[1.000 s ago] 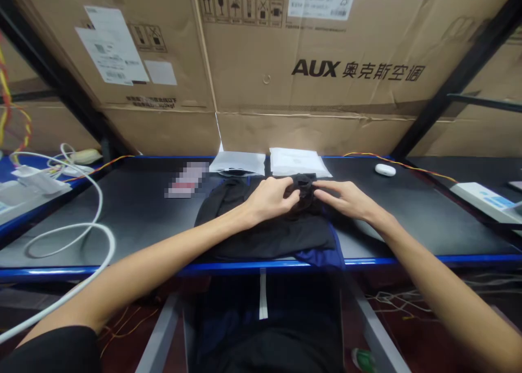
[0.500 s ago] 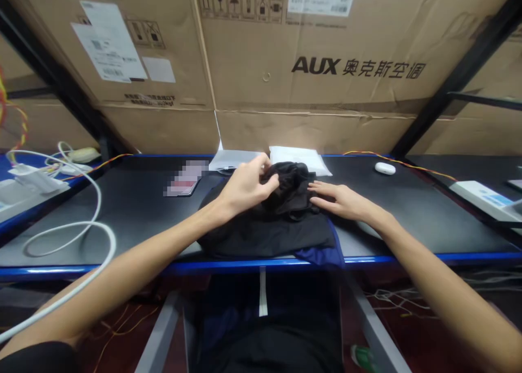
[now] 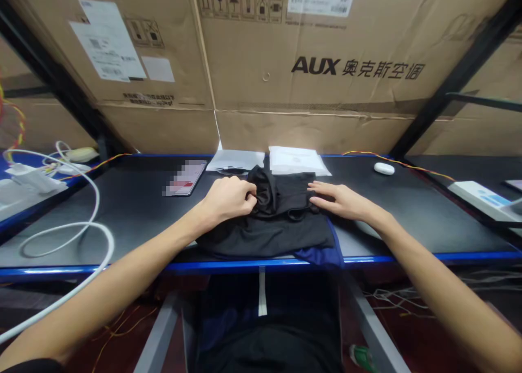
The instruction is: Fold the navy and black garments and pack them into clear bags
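Observation:
A black garment (image 3: 265, 238) lies bunched and layered on the dark tabletop, a dark blue part showing at its near right corner and overhanging the front edge. Its exact kind cannot be made out. My left hand (image 3: 228, 200) is closed, pinching a gathered fold of the black fabric at the upper left of the pile. On the opposite side rests my right hand (image 3: 340, 200), fingers stretched out, their tips touching the garment's right edge. Behind the pile are two white plastic packets (image 3: 299, 161) (image 3: 236, 160), the left one partly covered.
A phone (image 3: 190, 178) lies left on the dark table (image 3: 134, 210). A white earbud case (image 3: 384, 168) sits back right. White cable (image 3: 106, 237) loops at the left, near my forearm. Power strips (image 3: 479, 196) flank both sides. Large cardboard boxes (image 3: 346, 41) stand behind, between black frame posts.
My left hand has moved left and slightly down, drawing the gathered black fabric along with it and flattening the right part of the pile. My right hand has stayed in place.

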The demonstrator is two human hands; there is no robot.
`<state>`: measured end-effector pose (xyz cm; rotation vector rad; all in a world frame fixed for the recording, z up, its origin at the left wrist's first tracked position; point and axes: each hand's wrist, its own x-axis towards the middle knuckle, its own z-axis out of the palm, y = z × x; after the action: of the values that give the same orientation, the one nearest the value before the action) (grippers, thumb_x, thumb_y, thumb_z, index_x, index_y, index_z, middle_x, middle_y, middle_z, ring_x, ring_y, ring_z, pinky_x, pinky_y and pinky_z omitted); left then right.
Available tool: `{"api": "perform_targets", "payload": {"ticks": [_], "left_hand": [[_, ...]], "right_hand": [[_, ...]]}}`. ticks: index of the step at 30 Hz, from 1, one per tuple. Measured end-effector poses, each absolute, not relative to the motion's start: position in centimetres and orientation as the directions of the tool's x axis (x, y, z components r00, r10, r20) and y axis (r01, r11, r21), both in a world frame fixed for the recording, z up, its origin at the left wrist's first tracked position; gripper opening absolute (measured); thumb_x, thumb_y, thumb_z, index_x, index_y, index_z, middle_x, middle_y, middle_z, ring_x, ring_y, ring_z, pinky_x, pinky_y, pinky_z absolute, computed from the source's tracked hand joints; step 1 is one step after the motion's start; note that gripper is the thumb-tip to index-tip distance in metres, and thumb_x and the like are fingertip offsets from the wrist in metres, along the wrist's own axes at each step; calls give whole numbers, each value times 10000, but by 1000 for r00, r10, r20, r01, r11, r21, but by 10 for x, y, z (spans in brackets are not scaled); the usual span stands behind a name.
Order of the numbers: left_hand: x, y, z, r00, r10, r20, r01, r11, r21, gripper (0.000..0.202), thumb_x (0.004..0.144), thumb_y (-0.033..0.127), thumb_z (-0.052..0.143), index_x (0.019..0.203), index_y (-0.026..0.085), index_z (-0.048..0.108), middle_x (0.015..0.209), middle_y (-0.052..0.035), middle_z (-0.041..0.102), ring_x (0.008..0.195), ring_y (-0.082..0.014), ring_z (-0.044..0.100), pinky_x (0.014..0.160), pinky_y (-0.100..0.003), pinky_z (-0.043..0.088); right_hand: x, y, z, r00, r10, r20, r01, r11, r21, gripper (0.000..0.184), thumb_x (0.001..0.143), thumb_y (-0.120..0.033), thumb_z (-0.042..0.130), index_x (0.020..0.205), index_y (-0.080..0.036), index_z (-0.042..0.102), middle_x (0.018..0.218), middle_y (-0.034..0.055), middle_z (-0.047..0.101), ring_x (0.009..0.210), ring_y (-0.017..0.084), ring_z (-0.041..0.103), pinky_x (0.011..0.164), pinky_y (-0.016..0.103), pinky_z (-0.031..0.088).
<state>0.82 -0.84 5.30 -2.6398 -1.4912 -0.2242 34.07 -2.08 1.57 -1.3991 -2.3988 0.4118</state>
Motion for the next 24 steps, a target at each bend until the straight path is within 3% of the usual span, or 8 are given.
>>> {"api": "perform_targets", "payload": {"ticks": [3, 8, 13, 16, 20, 24], "left_hand": [[9, -12, 58, 506, 838, 204, 860, -508, -45, 265, 850, 337, 531, 913, 277, 782, 891, -56, 740, 800, -251, 688, 624, -310, 436], [15, -22, 61, 505, 758, 413, 846, -529, -63, 309, 939, 428, 497, 1006, 216, 712, 1090, -91, 671, 1010, -250, 631, 673, -302, 465], [24, -24, 51, 644, 690, 330, 735, -677, -18, 423, 918, 603, 570, 1104, 232, 652, 1098, -58, 678, 981, -241, 652, 666, -297, 473], [27, -20, 44, 676, 691, 254, 715, -699, -1, 315, 941, 522, 574, 1041, 237, 663, 1008, -29, 701, 890, -218, 675, 619, -281, 441], [24, -14, 41, 637, 721, 273, 727, -679, 99, 173, 941, 348, 550, 883, 236, 668, 917, 2, 734, 816, -180, 688, 647, -266, 435], [19, -10, 44, 575, 757, 310, 750, -639, 171, 169, 922, 331, 536, 882, 219, 656, 830, -11, 740, 729, -186, 685, 639, -272, 436]], "right_hand": [[341, -21, 16, -458, 878, 140, 778, 472, -415, 534, 956, -555, 525, 1377, -253, 653, 1493, 63, 556, 1418, 337, 474, 1213, 535, 360], [340, -21, 16, -459, 875, 155, 771, 479, -419, 518, 948, -546, 546, 1379, -280, 650, 1477, 45, 576, 1401, 339, 498, 1205, 544, 369], [338, -21, 18, -456, 879, 142, 781, 471, -411, 545, 954, -551, 524, 1391, -246, 643, 1488, 71, 563, 1401, 347, 497, 1204, 546, 369], [338, -21, 17, -458, 879, 137, 783, 471, -406, 569, 957, -557, 510, 1391, -213, 643, 1495, 95, 552, 1407, 351, 488, 1207, 543, 363], [339, -21, 16, -452, 879, 153, 779, 472, -412, 519, 951, -553, 536, 1378, -280, 650, 1477, 45, 580, 1398, 336, 502, 1203, 537, 375], [340, -20, 15, -458, 874, 162, 771, 481, -417, 516, 953, -553, 528, 1370, -279, 657, 1471, 49, 585, 1391, 339, 511, 1195, 540, 387]]}}
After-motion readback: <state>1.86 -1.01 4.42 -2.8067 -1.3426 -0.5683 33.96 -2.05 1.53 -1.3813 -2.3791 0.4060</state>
